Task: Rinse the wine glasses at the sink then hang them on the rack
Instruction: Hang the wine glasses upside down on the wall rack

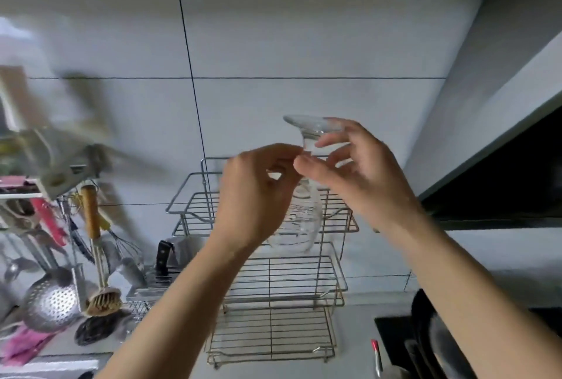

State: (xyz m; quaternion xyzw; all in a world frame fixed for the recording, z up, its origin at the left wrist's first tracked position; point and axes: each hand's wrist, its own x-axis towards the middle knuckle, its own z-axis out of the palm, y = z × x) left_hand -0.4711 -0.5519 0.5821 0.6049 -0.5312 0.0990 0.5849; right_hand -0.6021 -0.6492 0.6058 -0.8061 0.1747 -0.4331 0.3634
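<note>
"Clear glass (299,217), one item. Where is it?"

"Held in the air between both hands, at chest height in front of the wall tiles. It is above the desk (357,325) and touches nothing else."

"Orientation?"

"Upside down. The foot is on top and the bowl hangs below. Its long axis is close to upright, with the foot leaning slightly to the right."

"Left hand (258,193)?"

"Fingers curled, with the tips pinched in at the stem from the left. The bowl shows below its knuckles."

"Right hand (359,174)?"

"Thumb and forefinger close on the stem just under the foot, from the right. The other fingers are spread loosely. The two hands meet at the stem, almost fingertip to fingertip."

"Rack (282,275)?"

"Wire, three tiers, standing on the desk against the wall. It sits directly behind and below the glass, and the top tier shows through the bowl."

"Which hand is nearer?"

"Neither, since both are already on the stem. The glass lies forward of the wrists and the rack is beyond it."

"What does the next move depend on?"

"Probably on keeping the foot uppermost while carrying the glass forward and down to a rail. I cannot make out a hanging slot. The sink is not in view."
</note>
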